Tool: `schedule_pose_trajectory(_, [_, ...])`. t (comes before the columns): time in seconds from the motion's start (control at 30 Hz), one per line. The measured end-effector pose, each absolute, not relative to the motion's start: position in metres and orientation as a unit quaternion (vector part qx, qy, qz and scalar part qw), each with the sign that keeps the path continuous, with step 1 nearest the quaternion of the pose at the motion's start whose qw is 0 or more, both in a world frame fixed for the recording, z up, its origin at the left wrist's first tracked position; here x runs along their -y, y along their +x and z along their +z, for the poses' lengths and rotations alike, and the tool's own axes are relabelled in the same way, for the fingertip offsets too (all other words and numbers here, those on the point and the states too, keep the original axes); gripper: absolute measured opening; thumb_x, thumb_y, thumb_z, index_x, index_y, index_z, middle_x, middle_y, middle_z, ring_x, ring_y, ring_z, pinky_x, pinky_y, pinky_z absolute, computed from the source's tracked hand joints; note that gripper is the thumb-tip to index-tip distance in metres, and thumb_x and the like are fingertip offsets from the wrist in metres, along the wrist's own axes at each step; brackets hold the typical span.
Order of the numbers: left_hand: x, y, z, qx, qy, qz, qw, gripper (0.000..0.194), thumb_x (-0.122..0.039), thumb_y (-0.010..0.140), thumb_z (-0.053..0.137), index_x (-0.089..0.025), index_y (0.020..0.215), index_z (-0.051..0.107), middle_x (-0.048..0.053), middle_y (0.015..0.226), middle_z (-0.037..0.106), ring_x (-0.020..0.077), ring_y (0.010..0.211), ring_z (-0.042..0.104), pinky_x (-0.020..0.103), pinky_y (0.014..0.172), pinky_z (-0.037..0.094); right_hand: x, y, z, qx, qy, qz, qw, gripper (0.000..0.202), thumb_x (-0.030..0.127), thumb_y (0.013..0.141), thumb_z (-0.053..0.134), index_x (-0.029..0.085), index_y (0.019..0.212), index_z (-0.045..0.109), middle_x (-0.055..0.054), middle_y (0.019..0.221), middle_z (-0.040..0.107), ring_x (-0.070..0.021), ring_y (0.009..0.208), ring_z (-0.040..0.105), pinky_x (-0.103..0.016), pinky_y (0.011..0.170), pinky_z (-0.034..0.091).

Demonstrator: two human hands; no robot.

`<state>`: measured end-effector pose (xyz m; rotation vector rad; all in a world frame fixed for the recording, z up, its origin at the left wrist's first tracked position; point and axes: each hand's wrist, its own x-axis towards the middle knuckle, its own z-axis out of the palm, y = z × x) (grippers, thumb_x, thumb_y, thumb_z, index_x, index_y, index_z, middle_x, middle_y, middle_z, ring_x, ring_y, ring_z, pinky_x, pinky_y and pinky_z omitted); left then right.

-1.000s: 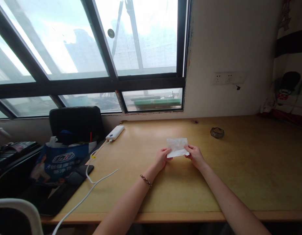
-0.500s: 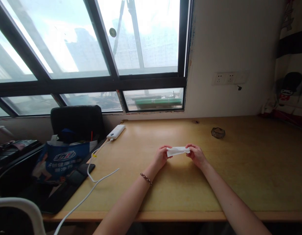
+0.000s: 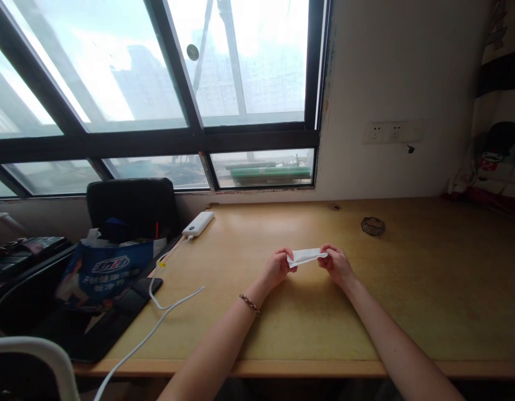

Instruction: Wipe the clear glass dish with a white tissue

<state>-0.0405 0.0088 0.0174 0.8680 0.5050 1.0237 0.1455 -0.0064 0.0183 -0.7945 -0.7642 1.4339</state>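
Note:
A narrow white strip, like folded paper or tissue (image 3: 306, 257), stretches between my two hands above the wooden table (image 3: 299, 340). My left hand (image 3: 279, 267) pinches its left end, with a braided bracelet on that wrist. The right end is gripped between the thumb and fingers of my right hand (image 3: 336, 264). The strip tilts slightly, its right end a little higher.
A white power bank (image 3: 199, 224) with a white cable (image 3: 151, 328) lies along the table's left edge. A glass ashtray (image 3: 373, 225) stands at the back right. Left of the table are a black chair (image 3: 132, 209) and a blue bag (image 3: 109, 273).
Both hands have shifted very slightly to the right with the white strip. Its right end has risen a little, so it slants more than before.

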Motion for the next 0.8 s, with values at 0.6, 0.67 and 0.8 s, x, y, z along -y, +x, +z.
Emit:
schedule_pose_trajectory(0.6, [0.012, -0.031, 0.022, -0.186, 0.52, 0.292, 0.781, 0.031, -0.012, 0.06, 0.047, -0.001, 0.085, 0.063, 0.017, 0.077, 0.065, 0.0249, 0.074, 0.062, 0.041, 0.081, 0.041, -0.003, 0.155, 0.008, 0.283, -0.427, 0.516, 0.687, 0.038, 0.023, 0.048, 0.073, 0.017, 0.083, 0.06, -0.002, 0.073, 0.059, -0.013, 0.06, 0.054, -0.021, 0.047, 0.042])
schedule_pose_trajectory(0.67, [0.014, -0.032, 0.024, -0.179, 0.528, 0.273, 0.784, 0.032, -0.013, 0.061, 0.048, -0.001, 0.086, 0.063, 0.018, 0.08, 0.065, 0.0258, 0.077, 0.061, 0.041, 0.082, 0.04, -0.003, 0.155, 0.009, 0.291, -0.426, 0.508, 0.69, 0.038, 0.024, 0.048, 0.073, 0.017, 0.083, 0.06, -0.002, 0.072, 0.059, -0.0128, 0.06, 0.054, -0.021, 0.047, 0.041])
schedule_pose_trajectory(0.8, [0.015, -0.032, 0.027, -0.213, 0.535, 0.288, 0.765, 0.027, -0.02, 0.066, 0.053, -0.002, 0.083, 0.065, 0.017, 0.084, 0.064, 0.0239, 0.081, 0.06, 0.037, 0.082, 0.041, -0.003, 0.154, 0.012, 0.309, -0.428, 0.493, 0.691, 0.038, 0.026, 0.05, 0.072, 0.017, 0.085, 0.061, -0.003, 0.073, 0.059, -0.0129, 0.06, 0.053, -0.02, 0.046, 0.04])
